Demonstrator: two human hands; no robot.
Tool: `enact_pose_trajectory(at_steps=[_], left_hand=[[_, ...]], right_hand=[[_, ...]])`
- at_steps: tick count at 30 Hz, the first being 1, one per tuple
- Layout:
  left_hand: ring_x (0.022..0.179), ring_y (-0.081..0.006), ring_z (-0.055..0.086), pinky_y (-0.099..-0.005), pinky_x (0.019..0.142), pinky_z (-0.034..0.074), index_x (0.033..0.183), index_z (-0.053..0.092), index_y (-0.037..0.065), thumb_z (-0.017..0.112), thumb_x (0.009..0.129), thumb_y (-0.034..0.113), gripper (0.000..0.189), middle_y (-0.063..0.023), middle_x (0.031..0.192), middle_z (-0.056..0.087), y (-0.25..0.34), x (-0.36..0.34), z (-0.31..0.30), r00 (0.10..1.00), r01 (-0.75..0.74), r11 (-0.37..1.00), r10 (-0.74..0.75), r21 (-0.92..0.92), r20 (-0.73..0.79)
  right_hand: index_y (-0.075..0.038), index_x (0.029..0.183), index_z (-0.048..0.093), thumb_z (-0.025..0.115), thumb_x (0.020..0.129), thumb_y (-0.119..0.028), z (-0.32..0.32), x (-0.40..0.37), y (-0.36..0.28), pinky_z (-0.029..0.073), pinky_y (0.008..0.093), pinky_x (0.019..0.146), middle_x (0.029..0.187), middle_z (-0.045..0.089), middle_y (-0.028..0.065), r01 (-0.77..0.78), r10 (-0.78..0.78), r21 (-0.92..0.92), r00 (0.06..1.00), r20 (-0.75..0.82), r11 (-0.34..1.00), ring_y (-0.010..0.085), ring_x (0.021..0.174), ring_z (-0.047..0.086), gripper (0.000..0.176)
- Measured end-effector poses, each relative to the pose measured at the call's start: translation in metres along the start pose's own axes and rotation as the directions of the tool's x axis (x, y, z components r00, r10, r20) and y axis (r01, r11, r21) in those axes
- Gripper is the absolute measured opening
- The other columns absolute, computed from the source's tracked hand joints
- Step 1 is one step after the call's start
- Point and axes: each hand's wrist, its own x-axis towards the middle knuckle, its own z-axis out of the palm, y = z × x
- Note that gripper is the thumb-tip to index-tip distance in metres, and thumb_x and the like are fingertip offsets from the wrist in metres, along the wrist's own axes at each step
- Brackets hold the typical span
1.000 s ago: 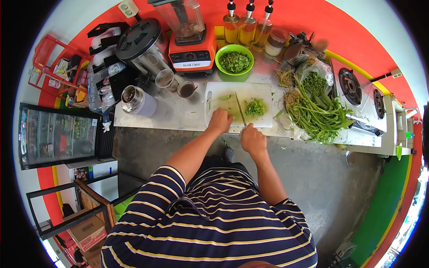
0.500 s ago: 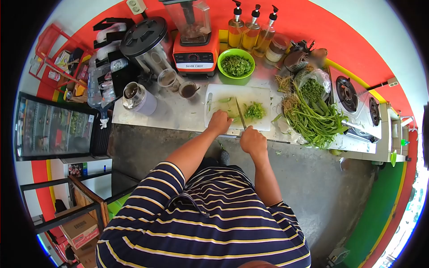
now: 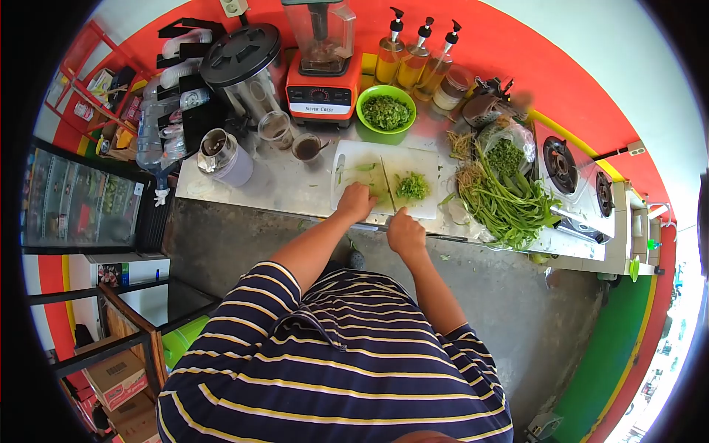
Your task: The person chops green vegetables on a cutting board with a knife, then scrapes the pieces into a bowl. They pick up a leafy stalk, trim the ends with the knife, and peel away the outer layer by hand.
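Observation:
A white cutting board (image 3: 425, 159) lies on the metal counter, with a small pile of chopped greens (image 3: 412, 186) on its right part and a few green pieces on its left. My right hand (image 3: 406, 232) is closed round the handle of a knife (image 3: 389, 183), whose blade stands over the board just left of the pile. My left hand (image 3: 357, 202) is closed at the board's front edge, left of the blade; whatever its fingers press on is too small to make out.
Behind the board stand a green bowl (image 3: 386, 114) of chopped leaves and a red blender (image 3: 320, 96). Leafy stalks (image 3: 509, 203) are heaped to the right, beside a gas stove (image 3: 561, 166). Cups (image 3: 307, 148) and a metal pitcher (image 3: 225, 159) are at the left.
The whole view has shifted slightly, moving the counter a little left. The knife's blade now leans more to the left at its tip, and both hands remain at the board's front edge.

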Motion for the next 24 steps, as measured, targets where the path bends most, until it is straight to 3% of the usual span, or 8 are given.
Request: enact_pose_trajectory(at_steps=[4,6,10,12,15,18,22,24], left_hand=[[0.087,-0.0419,0.064,-0.0493,0.08,0.051,0.074,0.069,-0.002,0.072,0.082,0.024,0.028,-0.027,0.086,0.064,0.004,0.0,-0.004,1.0,0.008,1.0,-0.008,0.0,0.003],[0.098,-0.0425,0.063,-0.048,0.088,0.051,0.089,0.07,-0.003,0.071,0.085,0.025,0.028,-0.0255,0.101,0.065,0.006,-0.001,-0.007,0.993,0.066,0.997,-0.069,0.036,0.095],[0.099,-0.0418,0.063,-0.0478,0.088,0.051,0.088,0.07,-0.003,0.072,0.084,0.024,0.027,-0.025,0.101,0.065,0.001,-0.001,-0.005,0.991,0.056,0.998,-0.06,0.038,0.116],[0.088,-0.0404,0.063,-0.0488,0.081,0.05,0.072,0.066,-0.001,0.073,0.082,0.024,0.027,-0.0248,0.084,0.064,-0.002,-0.003,0.001,0.999,-0.012,1.0,0.011,-0.029,-0.031],[0.087,-0.0398,0.062,-0.0486,0.081,0.05,0.071,0.065,0.0,0.073,0.082,0.024,0.028,-0.0234,0.082,0.064,0.004,-0.004,-0.002,0.999,0.027,1.0,-0.028,-0.016,-0.041],[0.097,-0.0404,0.064,-0.0476,0.087,0.051,0.086,0.071,0.0,0.072,0.084,0.024,0.024,-0.0236,0.1,0.065,0.007,-0.002,-0.009,0.994,0.059,0.997,-0.062,0.043,0.085],[0.097,-0.0402,0.064,-0.0475,0.086,0.051,0.085,0.071,0.001,0.072,0.083,0.024,0.024,-0.0231,0.099,0.065,0.004,-0.003,-0.009,0.996,0.033,0.999,-0.036,0.036,0.085],[0.097,-0.0404,0.063,-0.0475,0.086,0.051,0.084,0.071,0.001,0.072,0.084,0.025,0.024,-0.0232,0.098,0.065,0.008,-0.004,-0.011,0.996,0.06,0.998,-0.06,0.005,0.068]], right_hand=[[0.001,0.109,0.049,0.051,0.099,-0.031,0.018,0.012,0.0,0.055,0.0502,0.085,0.097,0.071,0.0253,-0.019,0.018,-0.034,1.0,-0.015,0.999,0.0419,0.094,0.07,0.033],[0.002,0.109,0.049,0.052,0.099,-0.032,0.009,0.017,0.003,0.054,0.0504,0.085,0.097,0.071,0.0254,0.044,-0.047,-0.061,0.997,-0.056,0.997,0.0419,0.093,0.07,0.036],[0.002,0.11,0.049,0.052,0.099,-0.032,-0.008,0.01,0.005,0.054,0.0504,0.086,0.099,0.07,0.0259,0.064,-0.064,-0.067,0.998,-0.008,0.996,0.0422,0.095,0.07,0.036],[0.003,0.111,0.049,0.052,0.098,-0.032,0.0,0.0,0.004,0.054,0.0505,0.086,0.101,0.07,0.0266,0.032,-0.031,-0.038,0.999,0.029,0.999,0.0426,0.097,0.069,0.037],[0.002,0.113,0.05,0.051,0.097,-0.028,0.023,0.007,0.0,0.055,0.0472,0.085,0.102,0.071,0.0231,-0.002,0.002,-0.019,1.0,-0.005,1.0,0.0381,0.097,0.071,0.034],[0.002,0.114,0.05,0.05,0.098,-0.029,0.005,0.017,0.002,0.056,0.0469,0.085,0.102,0.072,0.0223,0.028,-0.027,-0.067,1.0,0.016,0.997,0.0386,0.097,0.071,0.036],[0.002,0.115,0.049,0.048,0.098,-0.029,-0.017,0.007,-0.002,0.054,0.0481,0.088,0.105,0.071,0.0236,0.034,-0.032,-0.048,0.999,0.037,0.998,0.0392,0.1,0.07,0.035],[0.002,0.116,0.049,0.048,0.099,-0.03,0.012,0.01,-0.002,0.053,0.0484,0.089,0.106,0.07,0.0237,0.013,-0.011,-0.033,0.999,0.039,0.999,0.039,0.101,0.07,0.036]])
